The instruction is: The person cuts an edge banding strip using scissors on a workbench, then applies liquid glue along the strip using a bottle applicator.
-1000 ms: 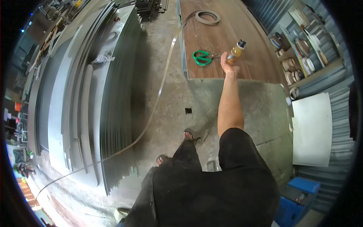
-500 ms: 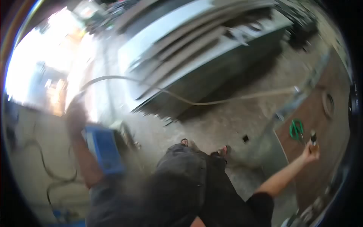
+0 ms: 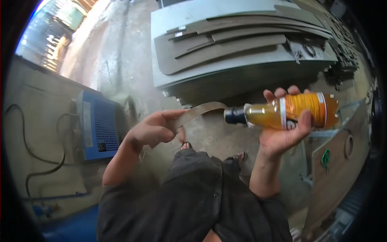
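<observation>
A thin, curved, pale brown strip (image 3: 201, 112) runs from my left hand (image 3: 155, 128) to the neck of a bottle. My left hand is somewhat blurred, its fingers and thumb closed on the strip. My right hand (image 3: 280, 139) is wrapped round the bottle (image 3: 308, 111) from below, thumb across the label. The bottle lies sideways, its black-wrapped neck (image 3: 235, 115) pointing left at the strip. Orange-yellow liquid and an orange label show on it. Whether the neck touches the strip, I cannot tell.
Grey-brown cut panels (image 3: 229, 46) lie on a pale board stack (image 3: 165, 80) ahead. At the left stands a blue grilled machine (image 3: 98, 125) with a cable. Green-handled scissors (image 3: 325, 158) and a roll of tape or band (image 3: 348, 146) rest on the brown board (image 3: 338, 177) at right.
My right hand has come from over the brown board to in front of me, with the bottle in it. My left hand has moved inward and down, still holding the strip. My view has shifted.
</observation>
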A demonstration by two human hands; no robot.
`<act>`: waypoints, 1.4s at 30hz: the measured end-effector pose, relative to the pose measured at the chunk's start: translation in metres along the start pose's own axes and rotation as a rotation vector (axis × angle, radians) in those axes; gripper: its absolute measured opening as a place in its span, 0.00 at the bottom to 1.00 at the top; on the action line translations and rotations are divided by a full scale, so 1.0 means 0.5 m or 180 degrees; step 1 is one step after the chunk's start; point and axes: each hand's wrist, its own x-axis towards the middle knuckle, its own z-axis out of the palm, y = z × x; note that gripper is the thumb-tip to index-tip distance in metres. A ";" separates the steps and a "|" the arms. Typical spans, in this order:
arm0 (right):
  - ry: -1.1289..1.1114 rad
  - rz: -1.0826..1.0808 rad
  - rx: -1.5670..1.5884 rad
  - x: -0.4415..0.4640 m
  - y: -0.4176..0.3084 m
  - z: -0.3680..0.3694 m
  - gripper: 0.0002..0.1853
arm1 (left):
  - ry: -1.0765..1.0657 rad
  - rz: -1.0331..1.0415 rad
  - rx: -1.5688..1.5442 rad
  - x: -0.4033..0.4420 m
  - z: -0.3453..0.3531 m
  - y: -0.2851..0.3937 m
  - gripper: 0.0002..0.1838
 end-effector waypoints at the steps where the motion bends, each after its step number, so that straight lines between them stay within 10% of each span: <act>1: -0.0115 -0.0063 -0.0229 -0.025 0.049 0.032 0.30 | -0.0257 0.0147 -0.0149 -0.007 -0.040 -0.017 0.41; 20: -0.1458 -0.0547 -0.3030 -0.294 0.336 0.342 0.36 | -0.0630 -0.0515 -0.0139 -0.180 -0.286 -0.016 0.36; 26: -0.1148 -0.0803 -0.2665 -0.272 0.349 0.325 0.24 | -0.0841 -0.0464 -0.0463 -0.213 -0.297 -0.036 0.25; 42: -0.1273 -0.1119 -0.2991 -0.379 0.290 0.365 0.36 | -0.0618 -0.0348 -0.0546 -0.239 -0.251 -0.058 0.32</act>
